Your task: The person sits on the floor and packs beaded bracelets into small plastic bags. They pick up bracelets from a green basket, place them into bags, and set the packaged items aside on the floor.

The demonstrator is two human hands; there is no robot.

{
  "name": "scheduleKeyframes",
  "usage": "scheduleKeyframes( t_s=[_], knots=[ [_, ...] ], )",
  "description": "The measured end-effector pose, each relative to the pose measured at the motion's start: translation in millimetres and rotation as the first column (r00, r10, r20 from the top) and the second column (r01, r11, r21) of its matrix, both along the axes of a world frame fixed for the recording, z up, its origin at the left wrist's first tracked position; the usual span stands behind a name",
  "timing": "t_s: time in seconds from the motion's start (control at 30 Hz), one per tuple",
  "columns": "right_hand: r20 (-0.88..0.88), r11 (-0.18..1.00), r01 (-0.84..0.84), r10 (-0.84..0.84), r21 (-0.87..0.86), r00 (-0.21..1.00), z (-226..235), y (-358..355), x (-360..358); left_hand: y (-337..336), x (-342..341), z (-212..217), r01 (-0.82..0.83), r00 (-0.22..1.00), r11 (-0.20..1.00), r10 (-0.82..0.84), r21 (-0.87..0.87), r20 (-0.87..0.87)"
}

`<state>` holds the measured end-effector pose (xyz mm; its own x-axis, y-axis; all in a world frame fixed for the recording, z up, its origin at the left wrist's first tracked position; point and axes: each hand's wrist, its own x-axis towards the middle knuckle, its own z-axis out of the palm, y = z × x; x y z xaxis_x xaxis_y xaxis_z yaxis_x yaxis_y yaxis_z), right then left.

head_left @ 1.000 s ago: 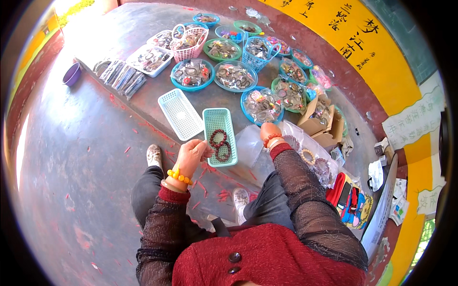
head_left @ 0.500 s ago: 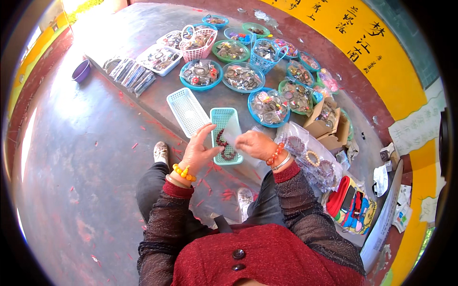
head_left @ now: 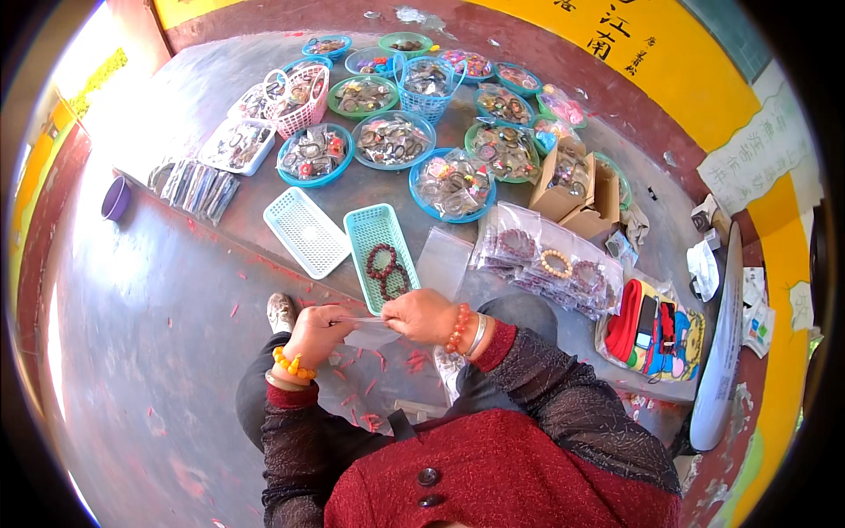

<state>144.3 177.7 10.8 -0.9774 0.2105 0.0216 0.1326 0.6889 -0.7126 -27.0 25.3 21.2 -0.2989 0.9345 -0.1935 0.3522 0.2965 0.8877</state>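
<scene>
A small clear plastic bag point(head_left: 371, 333) is stretched between my two hands, just in front of a light green basket point(head_left: 355, 231). At its left end, my left hand point(head_left: 317, 334) pinches the bag's edge between thumb and fingers. My right hand point(head_left: 422, 317) is closed on the other end, close to the basket's near rim. Dark red bead bracelets point(head_left: 382, 260) lie inside that basket. Beside it on the right rests a flat clear bag point(head_left: 443, 261). An empty-looking white basket point(head_left: 304, 234) sits to the left of the green one.
Bagged bracelets point(head_left: 553, 262) are piled on the ledge at right, by a cardboard box point(head_left: 558, 182). Blue and green bowls and handled baskets point(head_left: 428, 99) of packed goods stand farther back. A purple bowl point(head_left: 115, 199) is at far left, a colourful bag point(head_left: 656, 333) at right.
My left hand has gone from open fingers over the green basket to pinching the bag's edge. Both hands have come nearer my body, and the bag is now held taut. My view has shifted right.
</scene>
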Motion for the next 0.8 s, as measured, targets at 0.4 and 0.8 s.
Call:
scheduleKeyframes(
  t_s=[0.4, 0.8],
  knots=[
    [-0.187, 0.967, 0.084, -0.131, -0.242, 0.974, 25.5, 6.0, -13.5, -0.8, -3.5, 1.8, -0.244, 0.907, 0.969, 0.215, 0.037, 0.361],
    [-0.374, 0.985, -0.034, 0.096, 0.168, 0.923, 25.7, -6.1, -25.0, 0.7, -1.3, -13.0, -0.215, 0.931, 0.976, 0.190, 0.047, 0.312]
  ],
)
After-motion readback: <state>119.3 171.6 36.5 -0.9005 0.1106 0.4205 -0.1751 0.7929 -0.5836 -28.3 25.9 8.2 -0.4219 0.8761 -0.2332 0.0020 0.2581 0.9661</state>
